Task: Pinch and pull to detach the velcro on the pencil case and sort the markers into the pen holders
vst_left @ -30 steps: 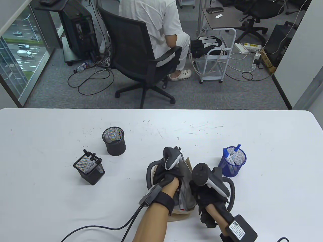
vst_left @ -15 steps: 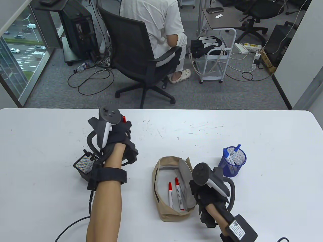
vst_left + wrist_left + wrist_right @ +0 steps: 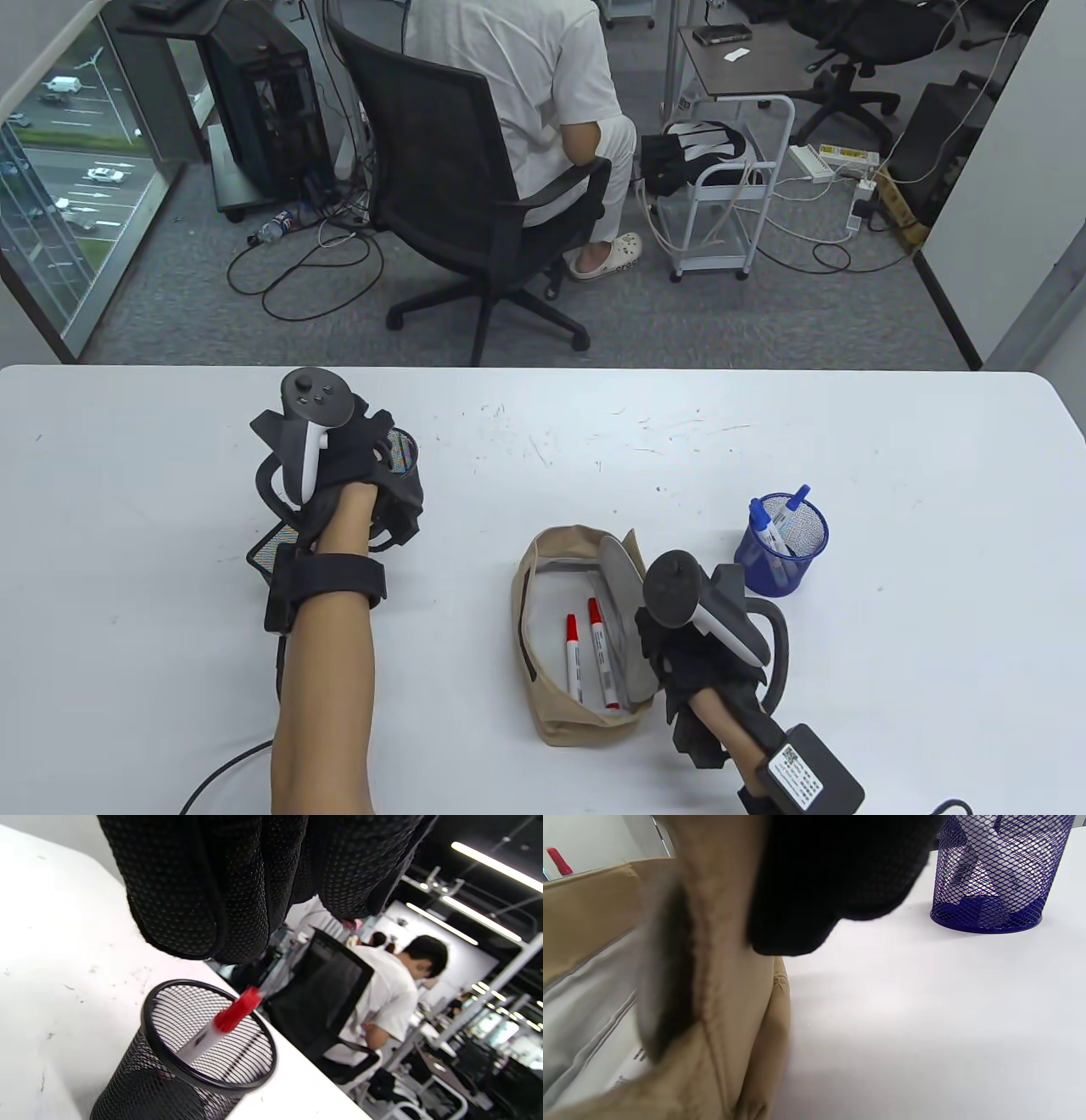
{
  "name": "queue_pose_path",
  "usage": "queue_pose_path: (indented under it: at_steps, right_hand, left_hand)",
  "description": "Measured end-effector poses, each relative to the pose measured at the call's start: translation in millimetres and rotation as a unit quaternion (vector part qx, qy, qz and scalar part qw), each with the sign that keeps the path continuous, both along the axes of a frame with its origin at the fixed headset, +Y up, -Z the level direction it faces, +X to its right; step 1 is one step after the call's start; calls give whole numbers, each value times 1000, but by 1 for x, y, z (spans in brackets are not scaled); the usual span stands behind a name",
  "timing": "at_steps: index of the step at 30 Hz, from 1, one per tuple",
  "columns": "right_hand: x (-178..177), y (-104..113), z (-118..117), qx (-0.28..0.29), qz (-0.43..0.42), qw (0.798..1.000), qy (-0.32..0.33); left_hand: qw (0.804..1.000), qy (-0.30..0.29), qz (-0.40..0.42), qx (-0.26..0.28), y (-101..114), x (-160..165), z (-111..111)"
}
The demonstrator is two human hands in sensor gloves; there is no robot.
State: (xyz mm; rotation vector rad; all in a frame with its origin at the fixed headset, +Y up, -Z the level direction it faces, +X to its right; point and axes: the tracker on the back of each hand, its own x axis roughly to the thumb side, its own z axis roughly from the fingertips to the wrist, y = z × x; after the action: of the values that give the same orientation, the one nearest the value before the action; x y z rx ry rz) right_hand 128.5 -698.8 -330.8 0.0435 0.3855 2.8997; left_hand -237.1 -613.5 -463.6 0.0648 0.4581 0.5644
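My left hand (image 3: 373, 450) hovers over the round black mesh holder (image 3: 409, 488). In the left wrist view its fingertips (image 3: 203, 921) hang just above a red-capped marker (image 3: 231, 1016) that stands blurred inside that holder (image 3: 161, 1086), apart from the glove. The beige pencil case (image 3: 560, 722) lies open at the table's front with two red markers (image 3: 573, 658) in it. My right hand (image 3: 670, 645) grips the case's flap (image 3: 712, 955) at its right side, holding it up.
A blue mesh holder (image 3: 785, 548) with blue markers stands right of the case. My left forearm mostly hides a square black holder (image 3: 265, 556). A person sits on an office chair (image 3: 450, 178) beyond the table's far edge.
My left hand took a red marker out of the case, carried it left to the round black holder and let it go. The right hand has stayed on the flap.
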Motion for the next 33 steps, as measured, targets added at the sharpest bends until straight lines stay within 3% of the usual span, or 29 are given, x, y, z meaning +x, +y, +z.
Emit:
queue_pose_path:
  at_steps: [8,12,16,22,33]
  right_hand:
    - [0,0,0,0,-1,1000,0]
    - [0,0,0,1,1,1000,1]
    - [1,0,0,0,0,1000,3]
    - [2,-1,0,-3,-4,1000,2]
    - [3,-1,-1,-7,-9,1000,3]
  left_hand:
    - [992,-111,-23,-47,41,85,35]
    - [980,-172,-34,-99,39,134,54]
    - [964,-216,-64,-142,17,172,68]
    - [928,-245,-83,-268,-40,215,76]
    - [882,-211,-176,-382,-126,247,60]
